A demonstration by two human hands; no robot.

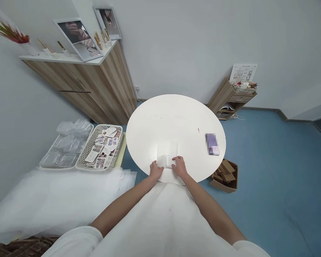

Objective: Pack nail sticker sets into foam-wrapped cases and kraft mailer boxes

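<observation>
A thin, translucent white sheet (171, 146) lies near the front edge of the round white table (173, 110). On its near end sits a small pale packet (169, 161), partly covered by a fold of the sheet. My left hand (156, 170) is at the left side of the fold, its fingers closed on the sheet's edge. From the right, my right hand (179, 167) holds the packet's end with bent fingers. White on white makes the packet's contents and exact outline hard to make out.
A purple blurred item (212, 144) lies at the table's right. Left are a basket of nail-set cards (104, 148), a tray of clear plastic boxes (66, 144) and stacked white sheets (69, 196). A cardboard box (224, 175) stands on the floor right; a wooden cabinet (104, 85) stands behind.
</observation>
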